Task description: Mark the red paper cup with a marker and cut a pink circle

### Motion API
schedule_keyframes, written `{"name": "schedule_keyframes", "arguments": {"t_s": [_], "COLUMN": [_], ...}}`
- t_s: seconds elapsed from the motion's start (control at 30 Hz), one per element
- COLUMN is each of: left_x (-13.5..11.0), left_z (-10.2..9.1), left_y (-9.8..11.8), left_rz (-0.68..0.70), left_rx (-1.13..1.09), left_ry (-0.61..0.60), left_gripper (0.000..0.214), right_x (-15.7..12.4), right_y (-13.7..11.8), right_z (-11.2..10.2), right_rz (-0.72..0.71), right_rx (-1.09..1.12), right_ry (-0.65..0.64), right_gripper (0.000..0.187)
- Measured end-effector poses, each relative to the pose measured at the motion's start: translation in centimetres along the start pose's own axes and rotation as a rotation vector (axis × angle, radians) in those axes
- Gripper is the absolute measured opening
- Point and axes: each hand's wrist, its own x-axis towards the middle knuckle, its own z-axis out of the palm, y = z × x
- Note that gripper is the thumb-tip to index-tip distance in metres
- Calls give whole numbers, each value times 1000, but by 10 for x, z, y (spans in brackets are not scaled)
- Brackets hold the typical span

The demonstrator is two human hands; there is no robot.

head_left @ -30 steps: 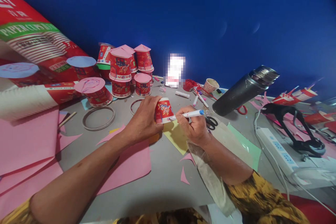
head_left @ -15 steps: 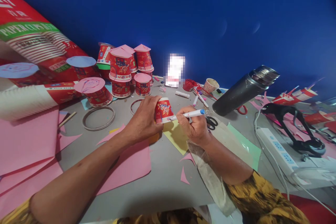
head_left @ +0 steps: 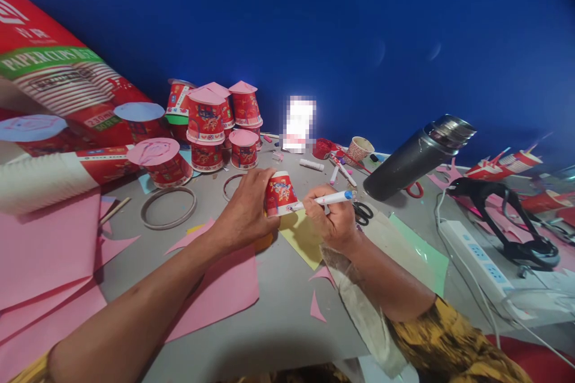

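Observation:
My left hand is closed around a red paper cup with a printed pattern, tilted with its wide rim downward. In my right hand is a white marker pen with a blue end, its tip at the white band near the cup's rim. Whether the tip touches the cup I cannot tell for sure. Below the cup lies a yellow paper sheet. Black-handled scissors lie just right of my right hand. A pink paper sheet sits under my left forearm.
Upturned red cups with pink paper tops stand stacked at the back left, near a ring of tape. A dark thermos leans at the right, before a power strip. A bright phone stands against the blue wall.
The view has tilted slightly, so things sit a little lower in the picture. Both hands keep their holds; the pen has shifted slightly along the cup's rim.

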Motion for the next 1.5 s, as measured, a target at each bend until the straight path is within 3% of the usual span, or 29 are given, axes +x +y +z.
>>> {"name": "schedule_keyframes", "arguments": {"t_s": [0.87,1.5], "left_x": [0,-1], "left_z": [1,1], "left_y": [2,3], "left_rz": [-8,-15], "left_rx": [3,9], "left_ry": [7,2], "left_gripper": [67,68], "right_x": [-1,-1], "right_y": [0,-3], "right_z": [0,3], "right_rz": [16,-52], "right_rx": [6,-8], "right_ry": [-9,-2], "right_gripper": [21,21]}}
